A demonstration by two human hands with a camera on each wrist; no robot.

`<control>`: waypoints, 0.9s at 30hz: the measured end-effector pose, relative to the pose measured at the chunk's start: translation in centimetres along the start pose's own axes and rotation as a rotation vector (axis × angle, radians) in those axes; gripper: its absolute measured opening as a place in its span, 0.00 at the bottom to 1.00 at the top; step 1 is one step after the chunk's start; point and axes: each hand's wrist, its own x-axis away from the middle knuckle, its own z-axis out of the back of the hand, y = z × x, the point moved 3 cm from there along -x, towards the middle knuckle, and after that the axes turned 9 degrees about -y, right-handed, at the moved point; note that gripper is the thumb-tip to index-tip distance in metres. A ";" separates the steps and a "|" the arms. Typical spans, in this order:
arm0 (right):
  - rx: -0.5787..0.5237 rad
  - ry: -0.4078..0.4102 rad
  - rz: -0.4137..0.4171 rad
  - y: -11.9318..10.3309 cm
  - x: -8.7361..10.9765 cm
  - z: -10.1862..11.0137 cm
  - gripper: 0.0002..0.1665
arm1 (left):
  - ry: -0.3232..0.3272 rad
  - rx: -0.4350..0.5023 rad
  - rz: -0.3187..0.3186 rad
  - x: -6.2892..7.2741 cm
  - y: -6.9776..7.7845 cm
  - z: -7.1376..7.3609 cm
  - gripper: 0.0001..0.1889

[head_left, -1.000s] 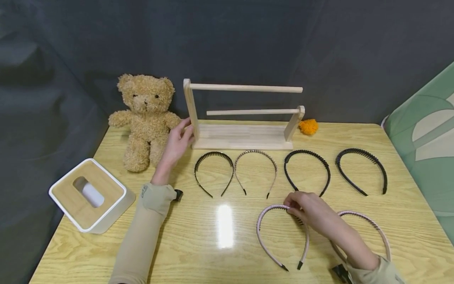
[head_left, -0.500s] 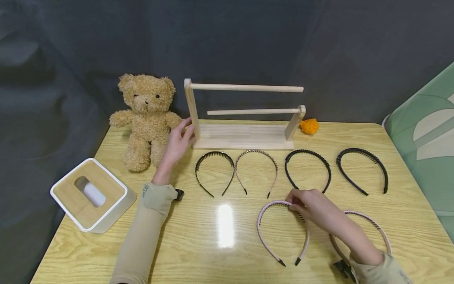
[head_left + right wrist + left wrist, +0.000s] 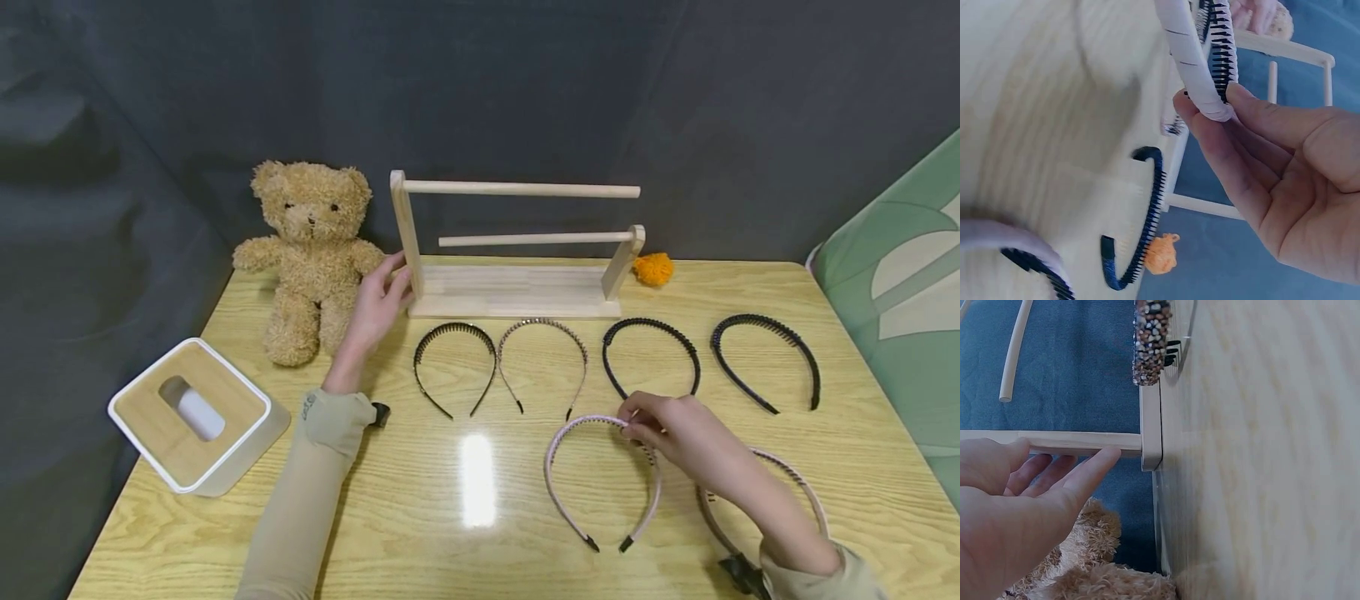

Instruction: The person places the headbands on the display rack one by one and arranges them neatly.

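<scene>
In the head view, my right hand (image 3: 678, 437) pinches the top of a pale pink headband (image 3: 555, 462) with black teeth inside. The band's arch is raised, its two black tips pointing toward me. The right wrist view has my thumb and fingers (image 3: 1213, 147) on the wrapped pink band (image 3: 1194, 59). My left hand (image 3: 377, 304) holds the left post of a light wooden rack (image 3: 517, 292). In the left wrist view, the thumb overlaps the post (image 3: 1085, 442) and the other fingers meet its outer side. Both dowels of the rack are bare.
Several headbands lie before the rack: a black toothed one (image 3: 453, 327), a beaded one (image 3: 540, 321) and two dark ones (image 3: 651, 322) (image 3: 765, 321). Another pink headband (image 3: 813, 500) lies partly under my right forearm. A teddy bear (image 3: 311, 250), tissue box (image 3: 198, 417) and orange pom-pom (image 3: 653, 269) stand around.
My right hand has shifted slightly right and away from the rack's left side, bringing the pink headband's arch up a little from the table. The left hand stays on the post.
</scene>
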 end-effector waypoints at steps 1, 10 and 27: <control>-0.014 0.006 -0.001 -0.1 0.1 0.3 0.06 | 0.000 0.000 0.000 0.0 0.0 0.0 0.25; -0.054 0.134 -0.009 -0.8 1.2 3.1 0.07 | 0.000 -0.013 -0.003 0.0 0.0 0.0 0.25; -0.097 0.397 -0.021 -1.9 2.3 6.6 0.14 | 0.008 -0.040 0.010 0.1 0.2 -0.1 0.24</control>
